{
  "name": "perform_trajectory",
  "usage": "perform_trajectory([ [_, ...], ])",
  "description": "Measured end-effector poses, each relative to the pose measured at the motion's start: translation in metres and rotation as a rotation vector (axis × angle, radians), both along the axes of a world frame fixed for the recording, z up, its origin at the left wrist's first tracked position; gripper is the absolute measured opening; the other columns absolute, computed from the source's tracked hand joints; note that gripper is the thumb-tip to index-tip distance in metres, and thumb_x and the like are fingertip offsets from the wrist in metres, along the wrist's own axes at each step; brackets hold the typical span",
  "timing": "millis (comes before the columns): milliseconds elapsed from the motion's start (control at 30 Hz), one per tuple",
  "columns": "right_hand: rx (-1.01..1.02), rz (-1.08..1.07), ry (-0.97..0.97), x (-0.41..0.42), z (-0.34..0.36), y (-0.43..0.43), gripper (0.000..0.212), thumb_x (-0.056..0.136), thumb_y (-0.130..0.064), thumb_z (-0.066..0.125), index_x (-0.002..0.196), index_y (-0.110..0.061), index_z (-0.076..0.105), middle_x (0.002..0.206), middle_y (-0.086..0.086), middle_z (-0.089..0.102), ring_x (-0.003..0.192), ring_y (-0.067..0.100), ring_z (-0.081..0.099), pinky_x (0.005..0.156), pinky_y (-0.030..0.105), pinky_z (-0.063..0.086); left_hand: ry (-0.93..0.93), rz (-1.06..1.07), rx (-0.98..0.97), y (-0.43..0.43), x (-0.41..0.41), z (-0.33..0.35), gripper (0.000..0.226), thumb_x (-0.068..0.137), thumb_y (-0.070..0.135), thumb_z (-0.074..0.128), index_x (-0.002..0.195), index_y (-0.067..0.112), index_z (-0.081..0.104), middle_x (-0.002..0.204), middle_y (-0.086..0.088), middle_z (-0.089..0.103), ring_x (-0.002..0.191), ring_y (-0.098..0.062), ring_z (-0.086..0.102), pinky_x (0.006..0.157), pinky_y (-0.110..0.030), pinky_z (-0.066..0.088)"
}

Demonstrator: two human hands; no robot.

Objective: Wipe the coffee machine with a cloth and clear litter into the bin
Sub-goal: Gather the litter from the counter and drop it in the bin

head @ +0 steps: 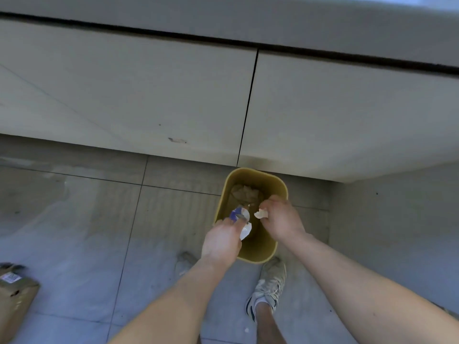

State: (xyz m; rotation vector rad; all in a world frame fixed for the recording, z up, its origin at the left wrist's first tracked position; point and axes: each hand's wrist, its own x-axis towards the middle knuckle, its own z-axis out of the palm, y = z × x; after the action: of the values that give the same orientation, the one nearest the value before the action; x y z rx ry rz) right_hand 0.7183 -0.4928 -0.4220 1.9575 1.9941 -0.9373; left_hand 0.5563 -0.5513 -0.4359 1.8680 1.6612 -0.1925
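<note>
A yellow bin (224, 194) stands on the tiled floor against the white cabinet fronts, with crumpled brown paper (246, 192) at its bottom. Both hands hover over its open top. My left hand (222, 240) is closed on a blue and white wrapper (240, 216) that sticks out above the near left rim. My right hand (279, 219) pinches a small pale scrap of litter (260, 214) over the bin's right side. The coffee machine and the cloth are out of view.
White cabinet doors (149, 95) run under a countertop edge across the top. A cardboard box (15, 296) lies on the floor at the lower left. My shoes (269, 284) stand just behind the bin on grey tiles.
</note>
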Motion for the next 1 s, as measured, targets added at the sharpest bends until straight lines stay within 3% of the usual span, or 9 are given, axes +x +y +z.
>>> perform_trajectory([
  [333, 0.025, -0.032, 0.010, 0.013, 0.005, 0.000, 0.030, 0.092, -0.023, 0.061, 0.122, -0.027, 0.062, 0.122, -0.001, 0.058, 0.104, 0.021, 0.059, 0.083, 0.031, 0.056, 0.133, -0.007, 0.055, 0.009, -0.002, 0.009, 0.057, 0.090, 0.030, 0.059, 0.142, 0.028, 0.037, 0.127, -0.006, 0.054, 0.111, -0.028, 0.057, 0.097, -0.045, 0.049],
  [633, 0.024, -0.021, -0.011, 0.013, 0.026, 0.001, 0.042, 0.090, -0.027, 0.063, 0.131, -0.028, 0.057, 0.126, -0.001, 0.058, 0.111, 0.022, 0.057, 0.087, 0.032, 0.054, 0.156, -0.025, 0.098, 0.020, -0.001, 0.036, 0.059, 0.088, 0.035, 0.063, 0.140, 0.026, 0.038, 0.129, -0.006, 0.053, 0.115, -0.029, 0.055, 0.099, -0.046, 0.048],
  [800, 0.032, -0.012, -0.017, 0.016, 0.064, -0.007, 0.044, 0.088, -0.026, 0.065, 0.130, -0.029, 0.056, 0.126, -0.001, 0.058, 0.109, 0.022, 0.058, 0.082, 0.030, 0.054, 0.153, -0.034, 0.110, 0.022, -0.006, 0.078, 0.062, 0.087, 0.036, 0.061, 0.142, 0.025, 0.035, 0.129, -0.008, 0.052, 0.116, -0.030, 0.054, 0.098, -0.049, 0.047],
  [1000, 0.078, -0.015, -0.006, 0.016, 0.146, -0.012, 0.049, 0.085, -0.031, 0.069, 0.132, -0.033, 0.054, 0.128, -0.003, 0.057, 0.115, 0.020, 0.055, 0.090, 0.034, 0.055, 0.129, 0.007, 0.145, 0.019, -0.021, 0.162, 0.063, 0.086, 0.037, 0.062, 0.142, 0.029, 0.033, 0.135, -0.006, 0.049, 0.125, -0.028, 0.049, 0.106, -0.052, 0.042],
])
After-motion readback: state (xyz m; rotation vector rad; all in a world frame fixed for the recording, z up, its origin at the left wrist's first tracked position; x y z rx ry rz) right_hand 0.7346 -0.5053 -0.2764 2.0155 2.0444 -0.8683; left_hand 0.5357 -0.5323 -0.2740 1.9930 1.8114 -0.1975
